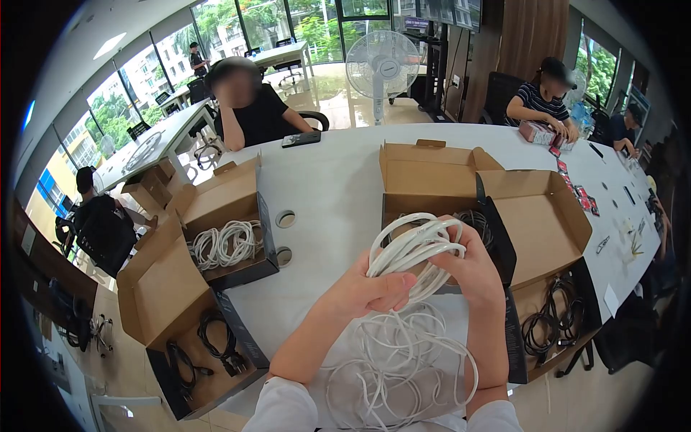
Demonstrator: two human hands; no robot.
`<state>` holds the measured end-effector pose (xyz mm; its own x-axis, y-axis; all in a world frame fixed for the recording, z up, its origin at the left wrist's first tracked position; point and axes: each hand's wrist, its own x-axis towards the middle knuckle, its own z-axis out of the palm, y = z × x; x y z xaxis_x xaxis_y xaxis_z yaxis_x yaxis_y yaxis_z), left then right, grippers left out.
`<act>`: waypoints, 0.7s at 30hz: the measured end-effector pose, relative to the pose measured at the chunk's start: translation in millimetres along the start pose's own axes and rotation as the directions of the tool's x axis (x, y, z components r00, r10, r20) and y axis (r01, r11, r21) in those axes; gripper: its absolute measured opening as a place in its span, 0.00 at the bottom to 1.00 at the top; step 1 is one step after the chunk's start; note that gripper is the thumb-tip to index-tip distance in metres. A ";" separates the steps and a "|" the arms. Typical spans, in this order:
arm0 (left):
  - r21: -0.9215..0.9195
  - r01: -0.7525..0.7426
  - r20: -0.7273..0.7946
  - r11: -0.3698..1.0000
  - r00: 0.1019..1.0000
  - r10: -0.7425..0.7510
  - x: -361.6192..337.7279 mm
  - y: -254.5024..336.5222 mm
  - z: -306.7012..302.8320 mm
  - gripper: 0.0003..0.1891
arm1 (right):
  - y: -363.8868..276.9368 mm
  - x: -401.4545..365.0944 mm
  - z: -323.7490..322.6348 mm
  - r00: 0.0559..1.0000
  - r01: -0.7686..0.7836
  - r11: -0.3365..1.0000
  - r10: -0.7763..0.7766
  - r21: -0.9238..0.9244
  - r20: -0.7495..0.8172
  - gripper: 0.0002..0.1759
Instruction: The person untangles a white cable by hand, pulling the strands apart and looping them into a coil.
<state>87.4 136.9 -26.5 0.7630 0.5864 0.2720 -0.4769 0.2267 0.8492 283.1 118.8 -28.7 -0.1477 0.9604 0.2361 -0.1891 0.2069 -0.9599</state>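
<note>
Both hands hold a looped bundle of white cable (414, 245) above the table. My left hand (374, 289) grips its lower left side, thumb across the strands. My right hand (471, 263) has its fingers curled round the right side of the loops. Below them a loose tangle of white cable (403, 345) lies on the table, and one strand hangs beside my right forearm. Behind the bundle stands an open cardboard box (425, 169) with cables inside, partly hidden by my hands.
Open boxes hold white cables (224, 245) and black cables (216, 345) at left, and black cables (554, 317) at right. A phone (301, 139) lies by a seated person (252, 108). Another person (540, 101) handles a red-and-white box (536, 132). A fan (381, 65) stands behind the table (324, 194).
</note>
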 end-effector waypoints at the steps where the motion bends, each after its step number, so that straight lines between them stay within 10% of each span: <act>1: 0.020 -0.004 -0.023 1.000 1.000 0.004 0.0 0.2 0.9 0.20 | 1.5 -1.0 -1.3 0.999 0.035 0.999 -0.035 0.017 0.000 0.12; 13: -0.247 0.050 -0.130 0.968 0.988 -0.084 10.3 -10.2 -34.5 0.07 | 9.0 3.7 -2.0 0.985 -0.165 0.940 0.170 0.298 0.008 0.07; 16: -0.091 0.075 -0.221 0.993 0.971 -0.094 15.1 -5.4 -22.1 0.08 | 9.0 4.5 -4.3 0.986 -0.145 0.943 0.162 0.300 -0.033 0.05; 21: 0.601 -0.084 -0.322 0.795 0.885 0.336 26.1 -14.9 -19.5 0.34 | -2.4 -0.3 -8.0 0.976 -0.105 0.987 0.126 0.124 -0.178 0.09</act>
<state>105.9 164.0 -40.9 0.3744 0.8455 0.3808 -0.1811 -0.3361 0.9243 291.4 119.5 -27.7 0.0044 0.9966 0.0828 -0.2917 0.0805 -0.9531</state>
